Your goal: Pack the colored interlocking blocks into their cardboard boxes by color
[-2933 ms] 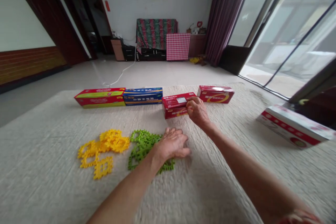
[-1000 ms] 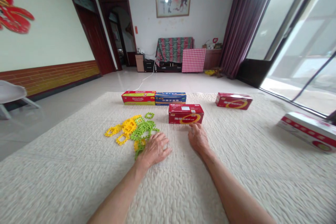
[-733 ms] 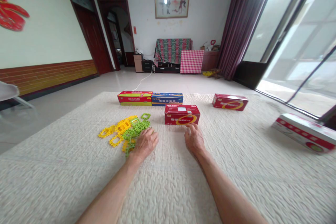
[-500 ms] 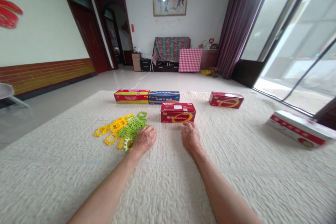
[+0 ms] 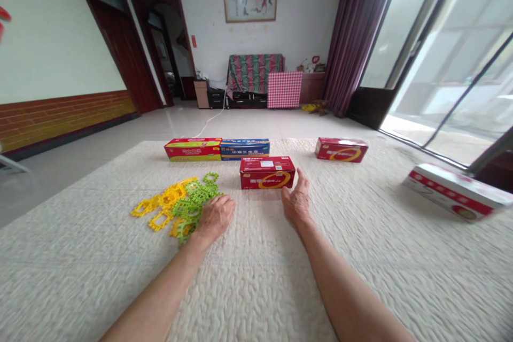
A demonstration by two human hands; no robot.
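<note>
A dark red battery box (image 5: 266, 176) lies on the pale quilted cover in front of me. My right hand (image 5: 297, 197) is at the box's right end, thumb and fingers spread apart by its near corner; whether they touch it I cannot tell. My left hand (image 5: 218, 216) rests on the cover with fingers curled in and together, nothing seen in them. Beside it, green plastic linking pieces (image 5: 196, 199) lie in a loose pile, partly hidden by the hand. Yellow plastic linking pieces (image 5: 162, 206) spread out to their left.
Behind stand a red and yellow box (image 5: 193, 150) and a blue battery box (image 5: 245, 150), end to end. Another dark red box (image 5: 341, 150) sits at the back right. A white and red box (image 5: 455, 192) lies at the far right of the quilted cover (image 5: 256, 278).
My right hand has opened and shifted from the box's front face to its right end. My left hand stays curled near the green pieces. The view has turned slightly right.
</note>
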